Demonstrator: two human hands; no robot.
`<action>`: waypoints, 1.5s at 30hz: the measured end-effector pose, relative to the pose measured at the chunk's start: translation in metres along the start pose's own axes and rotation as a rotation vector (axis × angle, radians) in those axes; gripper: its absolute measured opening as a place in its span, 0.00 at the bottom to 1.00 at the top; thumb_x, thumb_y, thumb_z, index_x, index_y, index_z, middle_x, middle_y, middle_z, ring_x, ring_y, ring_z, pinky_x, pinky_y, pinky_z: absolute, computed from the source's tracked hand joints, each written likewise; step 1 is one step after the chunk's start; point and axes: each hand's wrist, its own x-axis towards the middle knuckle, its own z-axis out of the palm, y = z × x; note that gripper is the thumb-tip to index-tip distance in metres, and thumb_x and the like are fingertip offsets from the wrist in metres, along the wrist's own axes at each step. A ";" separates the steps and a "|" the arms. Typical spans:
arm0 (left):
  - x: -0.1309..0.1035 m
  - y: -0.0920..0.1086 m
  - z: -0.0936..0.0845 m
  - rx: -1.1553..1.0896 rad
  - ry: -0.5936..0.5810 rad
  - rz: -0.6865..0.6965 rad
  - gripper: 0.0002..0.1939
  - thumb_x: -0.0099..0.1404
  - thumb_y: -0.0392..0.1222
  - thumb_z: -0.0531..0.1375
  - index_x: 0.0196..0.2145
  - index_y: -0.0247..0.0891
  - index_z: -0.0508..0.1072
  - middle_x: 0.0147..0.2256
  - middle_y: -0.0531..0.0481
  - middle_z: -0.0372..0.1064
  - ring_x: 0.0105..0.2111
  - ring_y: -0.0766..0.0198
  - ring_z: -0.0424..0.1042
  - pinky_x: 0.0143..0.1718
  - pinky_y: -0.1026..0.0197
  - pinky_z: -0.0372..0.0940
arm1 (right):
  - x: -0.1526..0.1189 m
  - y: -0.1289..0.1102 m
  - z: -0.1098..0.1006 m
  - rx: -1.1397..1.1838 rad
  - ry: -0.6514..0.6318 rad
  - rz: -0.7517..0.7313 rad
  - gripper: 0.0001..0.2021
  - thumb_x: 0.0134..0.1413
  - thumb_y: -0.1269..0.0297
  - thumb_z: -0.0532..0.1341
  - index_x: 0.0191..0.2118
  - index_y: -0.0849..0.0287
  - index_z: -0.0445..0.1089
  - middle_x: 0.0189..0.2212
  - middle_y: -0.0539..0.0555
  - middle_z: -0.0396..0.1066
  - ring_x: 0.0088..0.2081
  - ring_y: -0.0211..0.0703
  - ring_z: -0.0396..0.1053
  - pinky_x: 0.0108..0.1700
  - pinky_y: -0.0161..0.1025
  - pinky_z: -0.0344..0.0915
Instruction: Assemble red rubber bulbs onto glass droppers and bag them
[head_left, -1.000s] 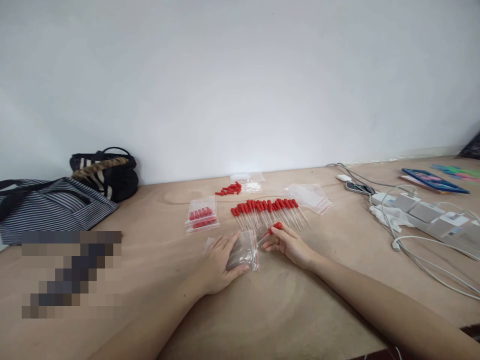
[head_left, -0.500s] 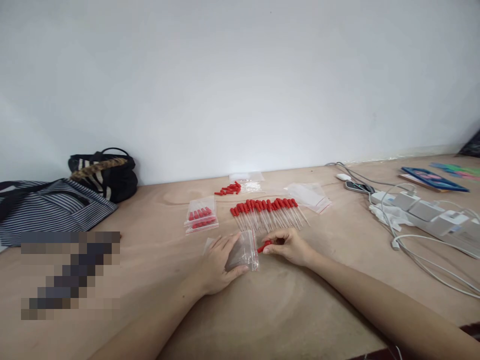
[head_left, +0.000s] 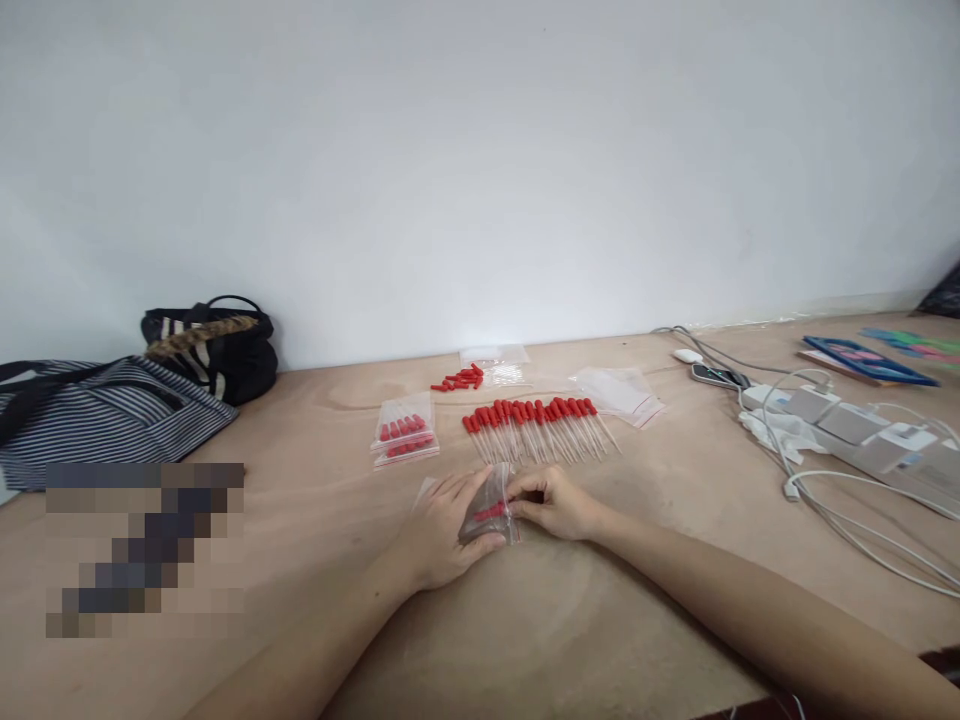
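Note:
My left hand (head_left: 450, 525) lies over a small clear zip bag (head_left: 495, 488), holding it against the table between fingers and thumb. Red dropper bulbs (head_left: 491, 512) show inside the bag near its mouth; how many I cannot tell. At the bag's right-hand opening, my right hand (head_left: 555, 502) is closed in a pinch, its fingertips touching the bulbs and the bag's edge. Just beyond both hands, a row of droppers (head_left: 536, 425) with red bulbs and thin clear tubes lies side by side. Bags with red bulbs inside (head_left: 405, 430) lie overlapping to the left.
Loose red bulbs (head_left: 459, 378) and a bag of clear tubes (head_left: 504, 370) are near the wall. Flat zip bags (head_left: 619, 392) lie right of the droppers. Power strip (head_left: 870, 435) and white cables (head_left: 862, 475) occupy the right; a striped bag (head_left: 112, 420) is left.
My right hand has moved left to the bag's mouth. The red bulbs it held outside the bag are now inside the opening. My left hand stays on the bag.

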 end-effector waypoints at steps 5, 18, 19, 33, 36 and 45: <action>-0.001 -0.001 -0.003 0.034 0.023 0.001 0.36 0.56 0.55 0.57 0.58 0.41 0.49 0.55 0.43 0.57 0.53 0.50 0.56 0.53 0.45 0.52 | 0.001 -0.002 0.003 -0.069 0.079 0.072 0.06 0.47 0.72 0.57 0.26 0.59 0.71 0.19 0.46 0.66 0.22 0.31 0.60 0.26 0.29 0.57; -0.016 -0.018 -0.011 0.022 -0.097 -0.012 0.25 0.65 0.49 0.48 0.58 0.42 0.51 0.58 0.46 0.51 0.58 0.56 0.49 0.58 0.44 0.43 | 0.004 0.013 -0.046 -0.198 0.415 0.350 0.06 0.45 0.65 0.58 0.29 0.61 0.69 0.25 0.50 0.70 0.25 0.34 0.64 0.27 0.31 0.59; -0.015 -0.017 -0.011 0.020 -0.098 -0.013 0.26 0.65 0.50 0.48 0.58 0.43 0.51 0.58 0.46 0.51 0.58 0.55 0.49 0.58 0.44 0.43 | 0.007 0.016 -0.060 -0.304 0.445 0.431 0.05 0.45 0.66 0.58 0.30 0.60 0.69 0.26 0.50 0.70 0.25 0.34 0.64 0.28 0.30 0.59; -0.014 -0.015 -0.013 0.054 -0.132 -0.037 0.27 0.64 0.53 0.48 0.57 0.40 0.54 0.59 0.43 0.49 0.59 0.54 0.48 0.58 0.44 0.43 | 0.046 0.048 -0.088 -0.558 0.412 0.750 0.03 0.32 0.69 0.62 0.18 0.62 0.67 0.16 0.52 0.64 0.25 0.42 0.66 0.25 0.33 0.55; -0.013 -0.014 -0.013 0.066 -0.146 -0.045 0.27 0.64 0.52 0.48 0.57 0.39 0.54 0.59 0.43 0.49 0.59 0.54 0.47 0.58 0.44 0.42 | 0.051 0.048 -0.089 -0.553 0.409 0.784 0.01 0.31 0.72 0.60 0.17 0.62 0.67 0.15 0.52 0.63 0.24 0.42 0.66 0.24 0.33 0.54; -0.013 -0.011 -0.015 0.069 -0.170 -0.060 0.27 0.64 0.52 0.47 0.57 0.38 0.54 0.59 0.42 0.48 0.59 0.55 0.46 0.58 0.44 0.42 | 0.041 0.034 -0.094 -0.348 0.533 0.673 0.21 0.40 0.69 0.58 0.45 0.65 0.62 0.24 0.51 0.67 0.28 0.39 0.67 0.28 0.33 0.61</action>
